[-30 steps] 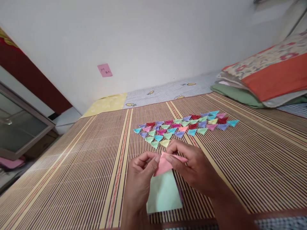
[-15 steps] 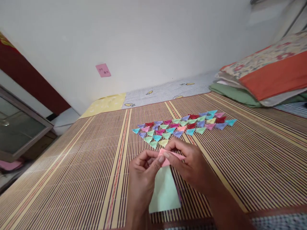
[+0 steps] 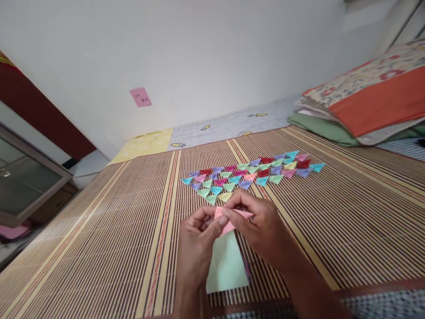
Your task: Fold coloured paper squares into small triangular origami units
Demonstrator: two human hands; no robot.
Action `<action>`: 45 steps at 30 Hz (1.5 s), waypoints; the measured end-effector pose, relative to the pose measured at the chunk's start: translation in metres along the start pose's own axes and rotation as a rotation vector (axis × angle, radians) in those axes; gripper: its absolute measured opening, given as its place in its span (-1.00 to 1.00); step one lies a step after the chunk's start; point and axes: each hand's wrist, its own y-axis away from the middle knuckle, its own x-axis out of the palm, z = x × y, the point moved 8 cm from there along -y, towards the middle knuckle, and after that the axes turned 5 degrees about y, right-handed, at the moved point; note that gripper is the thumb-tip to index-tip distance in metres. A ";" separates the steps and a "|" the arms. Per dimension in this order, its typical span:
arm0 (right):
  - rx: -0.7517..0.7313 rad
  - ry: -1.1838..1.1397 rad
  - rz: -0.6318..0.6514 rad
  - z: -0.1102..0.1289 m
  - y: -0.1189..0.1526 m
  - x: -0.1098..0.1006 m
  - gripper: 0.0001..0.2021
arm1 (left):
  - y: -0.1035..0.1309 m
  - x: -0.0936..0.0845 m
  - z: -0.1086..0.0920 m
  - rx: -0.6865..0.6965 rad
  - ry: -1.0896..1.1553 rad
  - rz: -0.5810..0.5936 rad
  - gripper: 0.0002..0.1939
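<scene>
A small piece of folded pink paper (image 3: 229, 226) is pinched between my two hands, just above the mat. My left hand (image 3: 198, 239) grips its left side with thumb and fingers. Its upper edge is in the grip of my right hand (image 3: 259, 221), whose thumb presses near the left thumb. Below them lies a pale green sheet of paper (image 3: 227, 266), with darker sheet edges showing along its right side. Beyond my fingers, many small folded paper triangles (image 3: 245, 184) in several colours lie in staggered rows.
A striped woven mat (image 3: 133, 230) covers the bed. Folded bedding with a floral and orange cover (image 3: 375, 102) is piled at the right. A pink note (image 3: 141, 96) is stuck on the white wall. At the left edge stands a glass-fronted cabinet (image 3: 29, 177).
The pink paper has tilted a little, so more of its lower face shows under my thumbs. Both hands keep their pinch, and the whole view has shifted slightly.
</scene>
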 end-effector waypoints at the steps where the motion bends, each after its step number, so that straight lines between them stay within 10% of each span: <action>1: -0.011 0.000 0.009 0.001 0.000 0.001 -0.85 | 0.000 0.000 0.000 0.002 -0.004 0.000 -0.81; 17: 0.232 -0.176 -0.087 -0.015 0.000 0.007 -0.85 | 0.003 -0.014 -0.009 0.171 0.117 -0.238 -0.86; 34: 0.196 -0.237 -0.022 -0.031 -0.002 0.005 -0.64 | 0.000 -0.009 0.005 0.066 0.271 -0.212 -0.80; 45: -0.022 0.063 -0.219 -0.008 -0.002 -0.016 -0.96 | 0.002 -0.015 0.004 0.114 0.227 -0.287 -0.78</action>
